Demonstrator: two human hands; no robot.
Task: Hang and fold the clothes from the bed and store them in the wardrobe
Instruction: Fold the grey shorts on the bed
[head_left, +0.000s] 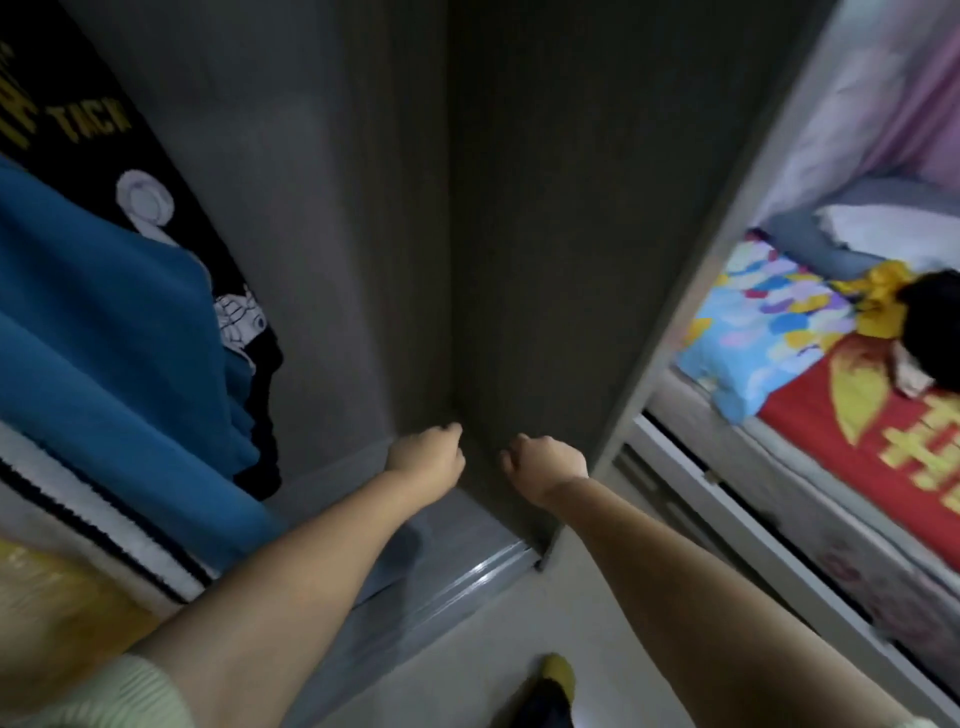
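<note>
Wardrobe (395, 218): dark grey, interior open, sliding-door track (483, 566) along its bottom front edge.

Left hand (427, 453): reaches low into the wardrobe, near the inner corner; fingers curled under, and whether they hold anything cannot be told.

Right hand (545, 462): just beside the left hand, at the wardrobe's right inner panel; fingers likewise curled, grip not discernible.

Blue garment (104, 322): hangs at the wardrobe's left side, in front of a black printed garment (140, 171) with yellow lettering.

Striped white garment (88, 509): below the blue one, at the wardrobe's left.

Bed (852, 415): right of the wardrobe, with a red and yellow cover, a colourful pillow (753, 332) and a black item (930, 322) on top.
</note>
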